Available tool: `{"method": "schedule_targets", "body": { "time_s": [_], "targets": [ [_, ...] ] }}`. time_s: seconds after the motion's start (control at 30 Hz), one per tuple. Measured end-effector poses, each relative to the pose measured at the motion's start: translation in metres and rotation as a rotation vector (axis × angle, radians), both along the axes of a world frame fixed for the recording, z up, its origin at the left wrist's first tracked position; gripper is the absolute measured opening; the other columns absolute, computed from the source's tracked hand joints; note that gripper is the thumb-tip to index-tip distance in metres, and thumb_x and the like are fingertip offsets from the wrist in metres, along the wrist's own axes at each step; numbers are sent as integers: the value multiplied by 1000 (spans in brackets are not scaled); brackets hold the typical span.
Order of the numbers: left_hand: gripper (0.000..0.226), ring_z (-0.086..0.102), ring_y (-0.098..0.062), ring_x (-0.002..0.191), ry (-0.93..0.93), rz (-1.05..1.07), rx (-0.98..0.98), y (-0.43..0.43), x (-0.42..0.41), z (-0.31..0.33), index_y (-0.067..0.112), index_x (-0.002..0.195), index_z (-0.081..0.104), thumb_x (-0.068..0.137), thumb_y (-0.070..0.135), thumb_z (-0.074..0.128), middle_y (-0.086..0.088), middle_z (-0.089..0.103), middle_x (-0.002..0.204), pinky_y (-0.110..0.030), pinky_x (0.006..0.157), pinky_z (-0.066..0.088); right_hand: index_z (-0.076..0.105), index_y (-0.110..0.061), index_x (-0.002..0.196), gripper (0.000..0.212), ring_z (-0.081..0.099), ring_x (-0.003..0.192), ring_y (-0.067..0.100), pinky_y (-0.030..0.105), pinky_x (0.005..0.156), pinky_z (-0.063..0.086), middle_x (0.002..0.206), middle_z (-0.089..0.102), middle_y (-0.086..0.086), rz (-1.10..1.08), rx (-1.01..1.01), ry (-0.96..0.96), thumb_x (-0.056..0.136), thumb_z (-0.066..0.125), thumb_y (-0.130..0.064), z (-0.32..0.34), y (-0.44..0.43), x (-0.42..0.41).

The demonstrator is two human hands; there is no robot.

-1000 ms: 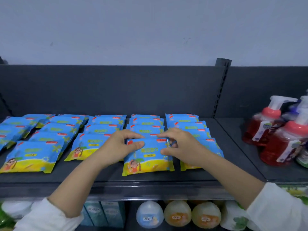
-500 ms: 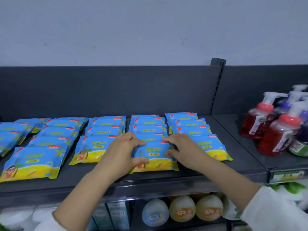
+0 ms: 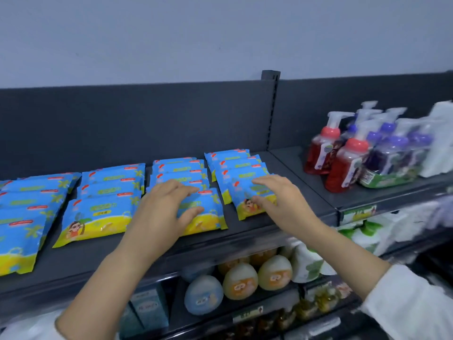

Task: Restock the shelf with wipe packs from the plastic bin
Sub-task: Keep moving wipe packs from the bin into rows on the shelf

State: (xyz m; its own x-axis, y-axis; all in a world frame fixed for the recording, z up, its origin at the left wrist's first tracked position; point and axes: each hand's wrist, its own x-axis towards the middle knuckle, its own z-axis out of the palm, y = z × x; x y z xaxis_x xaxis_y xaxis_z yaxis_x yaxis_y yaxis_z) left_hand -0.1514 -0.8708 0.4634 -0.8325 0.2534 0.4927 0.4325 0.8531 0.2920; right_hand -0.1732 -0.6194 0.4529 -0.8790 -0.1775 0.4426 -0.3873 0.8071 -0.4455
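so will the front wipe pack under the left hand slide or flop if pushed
Probably slides easily: the front wipe pack is glossy film, flat on the smooth shelf. Its crimped edges suggest it may sag if lifted by one end. Flat, so unlikely to roll.

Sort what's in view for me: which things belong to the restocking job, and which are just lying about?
Job: wipe packs in rows on the top shelf; left hand and right hand, each resting on one at the front. The plastic bin is out of view.
Lying about: red pump bottles, purple pump bottles, egg-shaped bottles below.
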Motion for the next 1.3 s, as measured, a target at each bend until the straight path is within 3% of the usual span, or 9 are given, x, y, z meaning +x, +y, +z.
{"method": "schedule_targets", "body": {
  "time_s": [0.13,0.23,0.4,0.5,0.63,0.83,1.1,1.2,1.3],
  "targets": [
    [54,60,-27,94,-12,-65,-93,40,3,7,19,108,68,78,55,42,-1,65,98,-39,82,49,58,-16,124,38,48,121,20,17,94,29,125,58,1,-108,15,6,88,64,-25,-5,67,22],
    [50,60,-28,96,-19,-112,-66,88,6,11,17,107,69,78,53,50,-3,66,101,-38,85,46,53,-18,130,40,41,125,18,16,98,26,131,52,-1,-180,17,-63,91,60,-23,-15,132,49],
    [34,60,-31,95,-45,-252,-80,206,23,2,12,107,68,83,36,66,-8,67,99,-39,85,45,48,-17,134,45,38,131,24,30,105,31,138,46,4,-370,97,-241,91,59,-21,-49,278,118],
    [41,58,-24,98,-99,-369,-110,290,38,-20,19,116,64,80,38,64,0,64,105,-32,80,44,55,-12,129,44,48,120,30,31,100,36,126,56,10,-504,98,-311,86,63,-14,-71,364,167],
    [45,49,-15,116,-252,-493,-108,390,57,-57,29,127,55,85,46,56,9,53,125,-31,93,42,58,-8,125,43,52,117,30,29,100,36,122,59,15,-610,73,-416,82,65,-9,-100,444,226],
    [39,50,-15,106,-402,-687,-120,501,71,-92,26,116,61,79,26,72,0,60,114,-22,86,32,55,-12,126,40,49,122,26,30,100,37,127,57,11,-780,32,-488,87,61,-17,-130,520,290],
    [50,55,-13,100,-597,-885,-270,624,52,-146,22,125,57,78,29,73,2,56,118,-25,87,42,46,-16,136,49,44,128,26,30,101,36,136,51,8,-979,-100,-633,90,59,-21,-168,575,309],
    [55,53,-17,113,-631,-965,-307,671,32,-171,30,126,55,75,44,70,2,56,127,-34,96,45,47,-13,136,48,44,127,25,26,98,32,135,51,9,-1060,-141,-676,90,59,-19,-178,595,301],
    [52,49,-16,118,-646,-1060,-388,719,15,-189,25,129,53,81,36,69,1,53,130,-22,91,37,49,-11,134,46,48,123,27,25,98,32,132,53,14,-1145,-219,-713,89,59,-15,-189,616,288]
  ]
}}
